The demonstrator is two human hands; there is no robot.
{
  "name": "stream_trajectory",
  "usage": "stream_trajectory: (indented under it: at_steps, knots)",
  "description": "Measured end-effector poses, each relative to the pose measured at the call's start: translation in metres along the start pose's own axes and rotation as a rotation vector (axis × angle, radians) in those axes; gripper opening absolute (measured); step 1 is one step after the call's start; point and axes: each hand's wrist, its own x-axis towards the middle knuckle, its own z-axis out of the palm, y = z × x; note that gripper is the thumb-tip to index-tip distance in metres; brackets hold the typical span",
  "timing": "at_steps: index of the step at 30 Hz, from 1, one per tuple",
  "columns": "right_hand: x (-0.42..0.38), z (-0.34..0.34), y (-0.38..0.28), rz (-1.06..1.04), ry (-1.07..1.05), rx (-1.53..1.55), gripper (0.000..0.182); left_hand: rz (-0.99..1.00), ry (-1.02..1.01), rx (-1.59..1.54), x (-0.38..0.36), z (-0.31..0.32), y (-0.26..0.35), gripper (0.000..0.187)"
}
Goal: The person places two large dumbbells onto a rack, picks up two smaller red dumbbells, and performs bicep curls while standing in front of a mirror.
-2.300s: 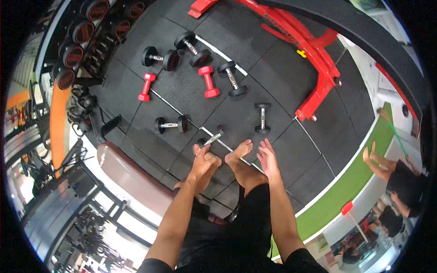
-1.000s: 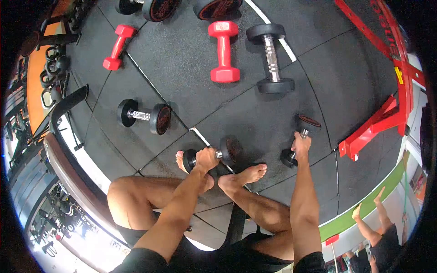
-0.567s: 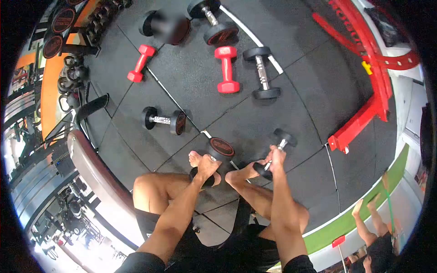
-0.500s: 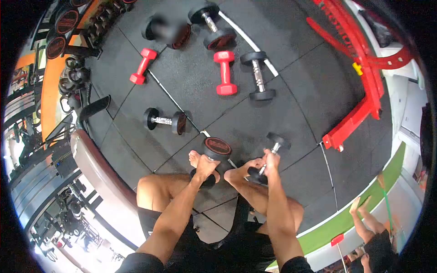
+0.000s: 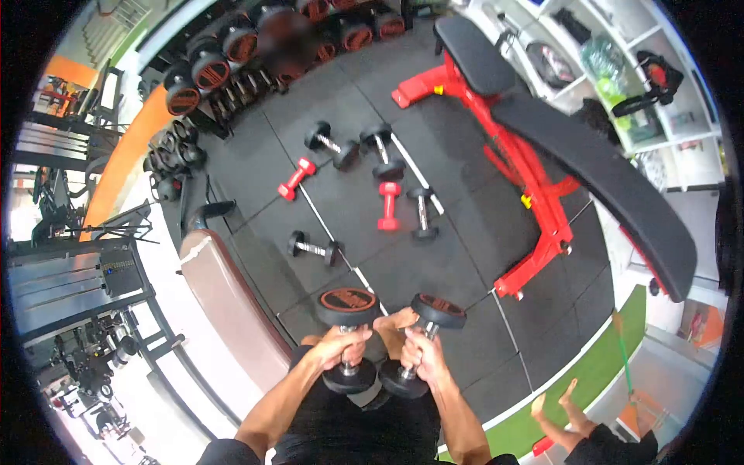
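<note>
My left hand [image 5: 341, 346] is wrapped round the chrome handle of a black dumbbell [image 5: 348, 307] with a red-and-black end face. In my right hand [image 5: 423, 353] is a similar black dumbbell [image 5: 439, 310], gripped at its handle. Both are held upright or slightly tilted in front of my lap, side by side, their lower heads close together. Beyond them on the floor lie two red dumbbells, one to the left [image 5: 296, 180] and one nearer the middle [image 5: 389, 206]. Several black dumbbells lie around these, such as a chrome-handled dumbbell [image 5: 314, 249] at the left.
A red-framed bench [image 5: 535, 194] with black pads stands on the right. A beige padded bench [image 5: 232, 302] is close at my left. Dumbbell racks [image 5: 232, 93] and kettlebells [image 5: 174, 155] line the back left. Another person's legs [image 5: 559, 418] show at lower right.
Both dumbbells have been raised from near my feet to in front of my lap and brought closer together. My view has tilted up, revealing the racks and the whole red-framed bench.
</note>
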Motion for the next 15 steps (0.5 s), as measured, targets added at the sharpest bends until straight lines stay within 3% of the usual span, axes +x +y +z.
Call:
stream_trajectory:
  at_steps: [2,3,4,11,15]
  knots:
    - [-0.043,0.038,-0.01,0.03,-0.133,-0.024,0.03,-0.034,-0.054,-0.099,-0.052,0.024,0.023,0.015]
    - [-0.059,0.051,-0.012,0.029,-0.207,0.0,0.014,0.031,-0.09,-0.083,-0.073,0.035,0.031,0.013]
    - [-0.074,0.063,-0.014,0.03,-0.282,0.021,0.01,0.055,-0.157,-0.109,-0.093,0.04,0.038,0.014]
    - [-0.171,0.152,-0.017,-0.009,-0.327,-0.102,0.018,0.201,-0.195,-0.133,-0.224,0.056,0.074,0.018]
    - [-0.197,0.19,-0.014,-0.106,-0.418,-0.168,0.035,0.346,-0.225,-0.136,-0.259,0.053,0.082,0.013]
